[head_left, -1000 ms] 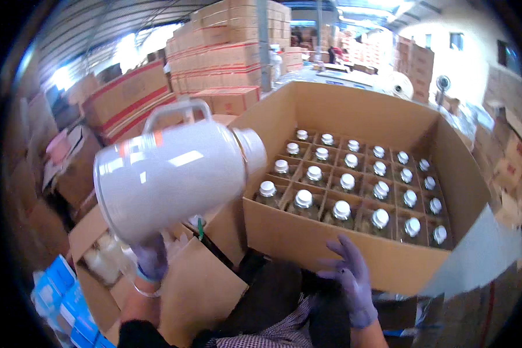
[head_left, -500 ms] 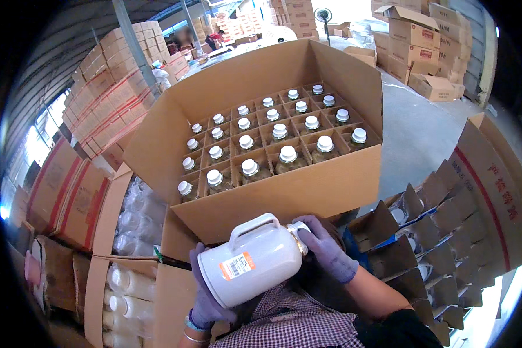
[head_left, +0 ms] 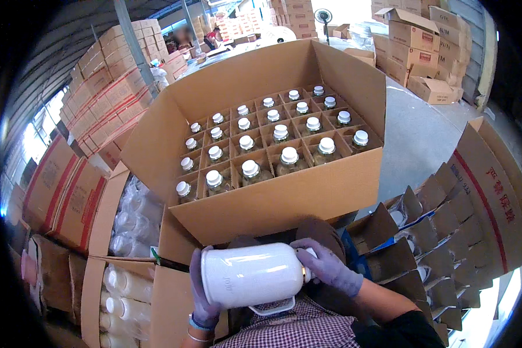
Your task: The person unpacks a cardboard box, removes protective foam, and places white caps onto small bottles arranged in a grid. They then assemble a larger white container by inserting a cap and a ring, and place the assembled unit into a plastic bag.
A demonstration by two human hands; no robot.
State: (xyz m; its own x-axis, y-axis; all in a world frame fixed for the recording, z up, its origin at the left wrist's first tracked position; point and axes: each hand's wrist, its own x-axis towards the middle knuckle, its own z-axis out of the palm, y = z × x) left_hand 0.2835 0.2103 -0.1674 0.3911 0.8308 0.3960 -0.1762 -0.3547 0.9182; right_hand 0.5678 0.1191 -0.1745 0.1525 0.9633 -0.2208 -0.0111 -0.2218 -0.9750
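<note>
You hold one white jug (head_left: 250, 274) crosswise in front of your chest, just below the near wall of the big open carton (head_left: 272, 200); its long axis runs left to right, base toward your left, neck toward your right, with its loop handle (head_left: 274, 305) turned down toward your checked shirt; your left hand (head_left: 200, 290) is wrapped around the base end, fingers curled up over the side; your right hand (head_left: 329, 268) is closed around the neck and cap end, so the cap itself is hidden; both hands wear purple gloves and both touch the jug, neither is nearer than the other.

The carton lies straight ahead of the jug and above it in the view, its near wall just beyond your knuckles; inside, a cardboard grid holds capped bottles (head_left: 289, 156) standing upright, four rows of five, twenty white caps counted, every cell that shows is filled.

At your left stand two open cartons of white jugs (head_left: 124, 290) wrapped in clear film, lying on their sides; I can't count them surely; at your right, one carton of empty dividers (head_left: 441, 232) leans open, with a blue-edged cell near your right forearm; stacked closed boxes (head_left: 107, 98) rise beyond the far left corner of the big carton, too many to count.
</note>
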